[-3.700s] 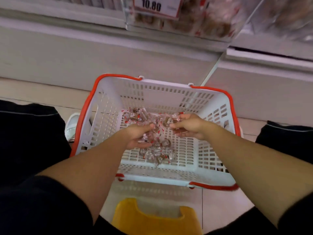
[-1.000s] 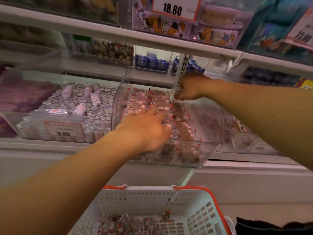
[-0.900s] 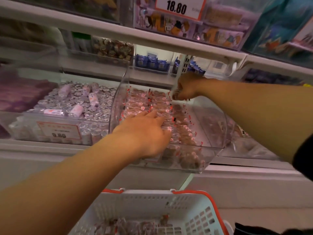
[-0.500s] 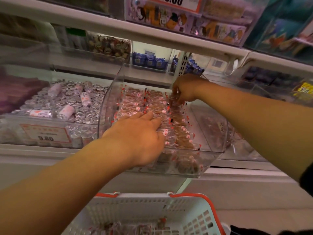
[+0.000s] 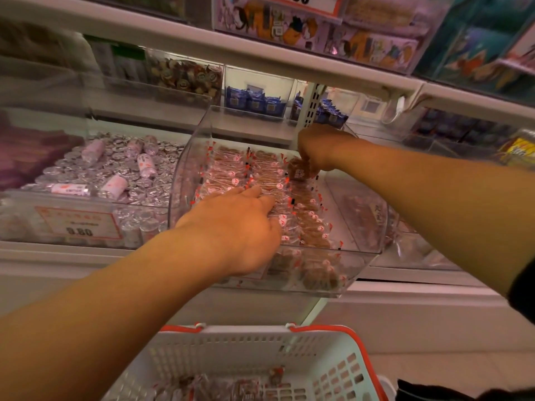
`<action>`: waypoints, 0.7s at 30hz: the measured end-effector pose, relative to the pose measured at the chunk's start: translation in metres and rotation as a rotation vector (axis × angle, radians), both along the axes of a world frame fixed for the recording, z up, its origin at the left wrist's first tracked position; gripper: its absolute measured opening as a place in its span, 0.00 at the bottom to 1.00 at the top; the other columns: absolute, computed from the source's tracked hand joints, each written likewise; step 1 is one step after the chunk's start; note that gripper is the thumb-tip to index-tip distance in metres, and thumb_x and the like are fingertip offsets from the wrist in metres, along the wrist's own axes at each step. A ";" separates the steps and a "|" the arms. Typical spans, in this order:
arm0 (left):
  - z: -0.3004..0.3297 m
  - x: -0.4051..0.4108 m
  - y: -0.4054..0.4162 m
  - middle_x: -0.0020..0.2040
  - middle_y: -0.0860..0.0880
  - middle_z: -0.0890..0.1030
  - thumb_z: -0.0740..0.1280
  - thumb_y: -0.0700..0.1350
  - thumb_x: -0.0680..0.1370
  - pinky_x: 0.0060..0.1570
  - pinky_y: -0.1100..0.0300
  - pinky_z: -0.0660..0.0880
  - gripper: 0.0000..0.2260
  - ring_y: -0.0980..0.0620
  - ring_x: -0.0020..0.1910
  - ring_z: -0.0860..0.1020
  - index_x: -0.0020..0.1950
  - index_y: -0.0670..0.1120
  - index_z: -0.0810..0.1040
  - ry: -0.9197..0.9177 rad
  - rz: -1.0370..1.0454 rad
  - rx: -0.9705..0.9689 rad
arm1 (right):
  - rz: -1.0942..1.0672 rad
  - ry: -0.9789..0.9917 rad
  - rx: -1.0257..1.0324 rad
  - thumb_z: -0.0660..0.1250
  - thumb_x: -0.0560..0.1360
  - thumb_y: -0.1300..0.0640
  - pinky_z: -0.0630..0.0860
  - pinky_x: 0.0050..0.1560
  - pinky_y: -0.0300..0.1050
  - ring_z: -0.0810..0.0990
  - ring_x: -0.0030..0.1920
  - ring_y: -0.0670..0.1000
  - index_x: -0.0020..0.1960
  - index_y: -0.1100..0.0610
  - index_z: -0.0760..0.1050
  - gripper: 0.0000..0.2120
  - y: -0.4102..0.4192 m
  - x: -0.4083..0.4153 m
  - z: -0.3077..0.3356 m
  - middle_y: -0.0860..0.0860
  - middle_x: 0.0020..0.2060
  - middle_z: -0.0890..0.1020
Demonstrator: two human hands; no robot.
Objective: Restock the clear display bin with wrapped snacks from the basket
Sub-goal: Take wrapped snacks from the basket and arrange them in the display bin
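The shelf unit [image 5: 173, 33] fills the upper view, with 2 clear tubs side by side on its lower ledge. The left tub [image 5: 86, 227] holds silver-wrapped sweets, too many to count, and carries 1 price tag [image 5: 79, 224] reading 9.80. Below stands 1 white basket [image 5: 260, 345] with an orange rim; a loose heap of wrapped snacks [image 5: 220, 386] lies on its floor, too blurred to count. The clear display bin [image 5: 362, 227] sits tilted toward the camera, its packed snacks [image 5: 260, 175] lined up in about 3 rows — the right side of its floor is bare. 2 hands reach in. The left hand [image 5: 234, 230] lies palm down, fingers straight, pressing on the rows. The right hand [image 5: 321, 146] — at the bin's back — pinches 1 brown snack [image 5: 299, 172] in curled fingers.
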State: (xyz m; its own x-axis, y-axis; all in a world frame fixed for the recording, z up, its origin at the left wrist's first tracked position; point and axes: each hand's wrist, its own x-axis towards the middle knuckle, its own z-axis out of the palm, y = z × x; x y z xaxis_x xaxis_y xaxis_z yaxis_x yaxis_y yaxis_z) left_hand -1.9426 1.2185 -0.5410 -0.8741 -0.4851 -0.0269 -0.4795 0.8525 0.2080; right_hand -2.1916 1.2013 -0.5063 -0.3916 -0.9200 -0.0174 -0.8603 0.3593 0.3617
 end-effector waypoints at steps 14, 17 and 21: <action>-0.001 0.001 0.002 0.79 0.51 0.58 0.51 0.56 0.81 0.72 0.49 0.60 0.25 0.48 0.76 0.60 0.78 0.52 0.58 0.084 0.022 -0.015 | 0.091 -0.037 -0.073 0.78 0.69 0.57 0.72 0.40 0.44 0.78 0.43 0.53 0.46 0.56 0.79 0.10 -0.005 -0.005 0.000 0.52 0.45 0.80; -0.001 0.001 0.001 0.78 0.51 0.61 0.51 0.56 0.80 0.70 0.48 0.63 0.24 0.47 0.74 0.63 0.76 0.52 0.61 0.078 0.021 -0.021 | 0.069 -0.078 -0.046 0.75 0.70 0.66 0.75 0.38 0.44 0.79 0.38 0.52 0.38 0.56 0.77 0.09 -0.008 -0.003 -0.003 0.54 0.41 0.81; 0.001 0.003 0.003 0.66 0.51 0.73 0.54 0.54 0.79 0.57 0.48 0.72 0.18 0.47 0.62 0.73 0.66 0.51 0.70 0.197 0.011 -0.037 | 0.032 -0.111 -0.019 0.74 0.71 0.67 0.82 0.48 0.51 0.81 0.43 0.55 0.44 0.60 0.80 0.05 -0.003 0.008 0.004 0.56 0.44 0.82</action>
